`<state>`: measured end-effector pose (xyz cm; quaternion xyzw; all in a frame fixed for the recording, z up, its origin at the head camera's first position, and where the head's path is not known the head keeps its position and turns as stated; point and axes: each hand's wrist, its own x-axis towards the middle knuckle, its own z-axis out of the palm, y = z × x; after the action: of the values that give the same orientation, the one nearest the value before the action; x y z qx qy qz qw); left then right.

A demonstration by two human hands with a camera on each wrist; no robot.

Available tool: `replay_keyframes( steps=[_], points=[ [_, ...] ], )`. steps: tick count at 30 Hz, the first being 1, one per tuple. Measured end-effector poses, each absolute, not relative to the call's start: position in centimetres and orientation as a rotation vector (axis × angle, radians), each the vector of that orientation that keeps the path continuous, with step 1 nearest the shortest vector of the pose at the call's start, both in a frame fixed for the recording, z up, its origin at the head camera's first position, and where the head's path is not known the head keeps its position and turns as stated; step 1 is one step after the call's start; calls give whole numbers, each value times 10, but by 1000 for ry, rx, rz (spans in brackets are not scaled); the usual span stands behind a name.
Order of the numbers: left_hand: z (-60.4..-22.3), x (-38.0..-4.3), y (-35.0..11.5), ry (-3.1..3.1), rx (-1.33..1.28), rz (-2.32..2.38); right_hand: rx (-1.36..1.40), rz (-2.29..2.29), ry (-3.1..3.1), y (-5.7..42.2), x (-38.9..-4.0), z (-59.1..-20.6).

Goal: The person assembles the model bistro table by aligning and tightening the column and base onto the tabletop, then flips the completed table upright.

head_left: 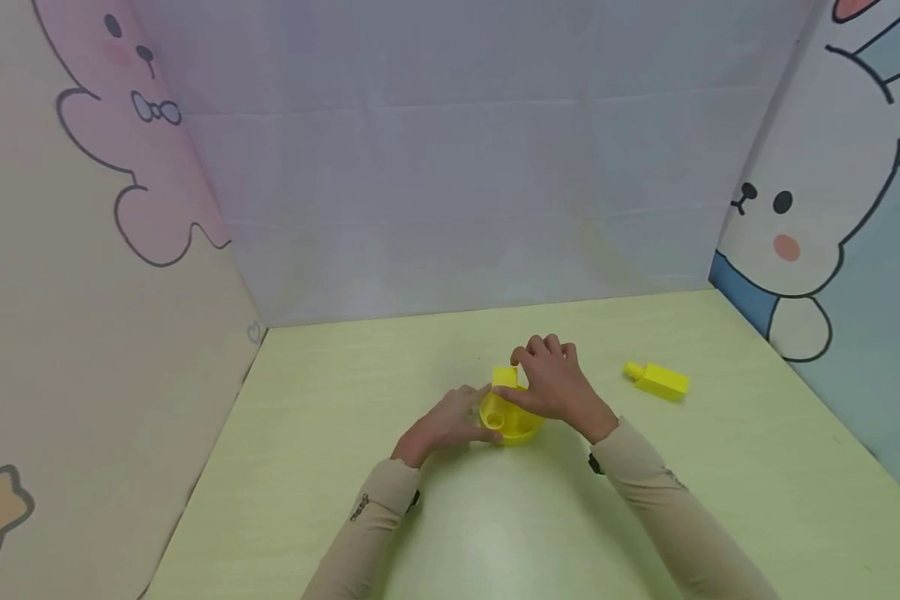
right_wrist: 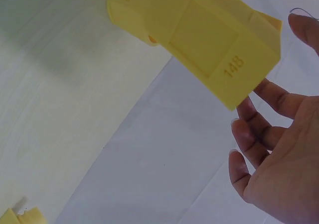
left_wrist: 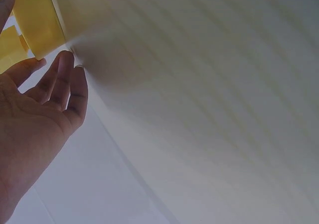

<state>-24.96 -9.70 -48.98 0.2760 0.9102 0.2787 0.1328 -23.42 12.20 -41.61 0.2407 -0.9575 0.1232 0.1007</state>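
A round yellow bowl [head_left: 521, 433] stands on the table, with a small ring-shaped opening showing inside it. My left hand [head_left: 452, 419] holds its left side, thumb on the near edge and index finger on the far side. A yellow rectangular block [right_wrist: 214, 40] marked 148 rises from the bowl at its far side. Around the block's upper end is my right hand [head_left: 557, 382]; in the right wrist view the fingertips are right at its edge while the thumb stays apart from it. The left wrist view shows the bowl's outer wall [left_wrist: 40, 20] against the left fingertips.
To the right of the bowl, a yellow bottle-shaped piece [head_left: 660, 382] lies on its side on the pale green table [head_left: 330, 400]. A white cloth wall [head_left: 450, 167] closes off the back. Panels with cartoon animals stand at left and right.
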Motion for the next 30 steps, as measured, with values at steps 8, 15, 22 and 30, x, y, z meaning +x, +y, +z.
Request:
replay_keyframes(
  steps=[8, 15, 22, 30],
  points=[
    [-486, -248, -97, 2625, 795, 856, 683, 320, -2792, 115, -235, -421],
    [-487, -246, -98, 2624, 795, 848, 775, 506, -2829, 118, -240, -421],
    [-486, -247, -97, 2621, 786, 829, 795, 514, -2825, 120, -246, -421],
    [-487, -247, -96, 2624, 769, 820, 767, 577, -2812, 122, -250, -427]
  ],
)
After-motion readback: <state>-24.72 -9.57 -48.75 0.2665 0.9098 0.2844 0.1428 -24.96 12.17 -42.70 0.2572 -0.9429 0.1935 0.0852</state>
